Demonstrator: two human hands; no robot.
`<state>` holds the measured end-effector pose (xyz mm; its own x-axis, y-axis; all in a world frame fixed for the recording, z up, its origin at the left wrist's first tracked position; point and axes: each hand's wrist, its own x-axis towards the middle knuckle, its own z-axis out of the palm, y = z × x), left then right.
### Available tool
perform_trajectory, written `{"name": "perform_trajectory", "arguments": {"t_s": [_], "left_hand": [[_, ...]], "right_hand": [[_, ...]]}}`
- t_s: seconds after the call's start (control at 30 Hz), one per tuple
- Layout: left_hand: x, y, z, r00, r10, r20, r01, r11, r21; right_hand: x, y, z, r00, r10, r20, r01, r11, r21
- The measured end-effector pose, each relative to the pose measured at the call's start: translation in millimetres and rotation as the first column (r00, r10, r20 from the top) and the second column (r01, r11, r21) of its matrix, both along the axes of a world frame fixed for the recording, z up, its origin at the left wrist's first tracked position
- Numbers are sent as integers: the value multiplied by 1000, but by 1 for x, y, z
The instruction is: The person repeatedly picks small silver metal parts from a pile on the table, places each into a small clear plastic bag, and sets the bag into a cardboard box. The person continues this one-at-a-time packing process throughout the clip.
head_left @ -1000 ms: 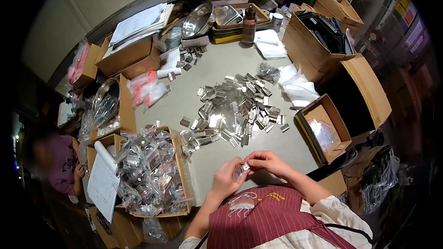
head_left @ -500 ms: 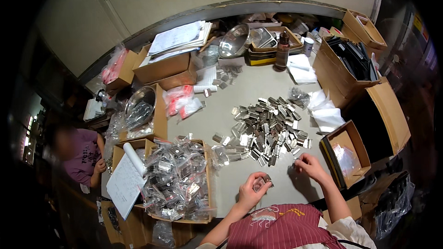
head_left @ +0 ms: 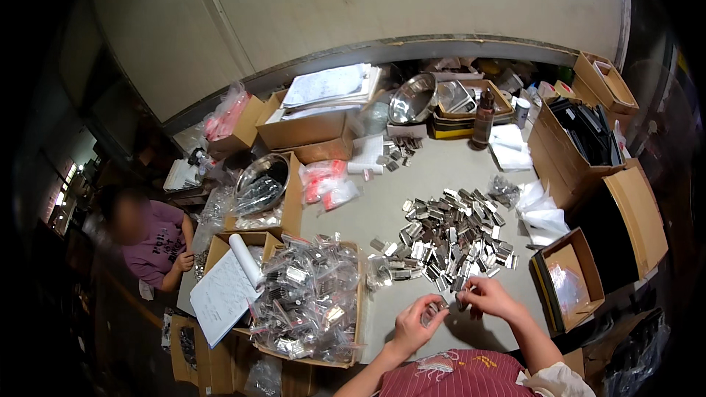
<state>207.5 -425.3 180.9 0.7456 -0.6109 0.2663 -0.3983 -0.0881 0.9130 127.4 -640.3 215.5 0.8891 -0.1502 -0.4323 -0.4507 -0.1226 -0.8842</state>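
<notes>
My left hand [head_left: 418, 321] is closed around a small clear plastic bag [head_left: 432, 312] with a shiny metal piece in it, low over the grey table [head_left: 412, 184]. My right hand [head_left: 487, 298] sits just beside it, fingertips pinching a small metal part at the near edge of a pile of silver metal clips [head_left: 448, 235]. The two hands almost touch. A cardboard box [head_left: 309, 301] heaped with bagged clips lies to the left of my left hand.
A small open box [head_left: 570, 279] with a plastic bag stands right of my hands. Cardboard boxes, papers [head_left: 331, 87], steel bowls [head_left: 412, 99] and a dark bottle [head_left: 483, 117] line the back. A seated person in a purple shirt [head_left: 151, 239] is at the left.
The view tilted up, showing more wall. My right hand, which had reached out to the pile, has come back next to my left hand.
</notes>
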Motion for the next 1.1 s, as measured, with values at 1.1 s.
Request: {"name": "perform_trajectory", "arguments": {"t_s": [1.1], "left_hand": [[-9,28,-31,586,-233,-776,-113,925,-363]], "right_hand": [[1,47,-33,977,-2,213,-60,957,284]]}}
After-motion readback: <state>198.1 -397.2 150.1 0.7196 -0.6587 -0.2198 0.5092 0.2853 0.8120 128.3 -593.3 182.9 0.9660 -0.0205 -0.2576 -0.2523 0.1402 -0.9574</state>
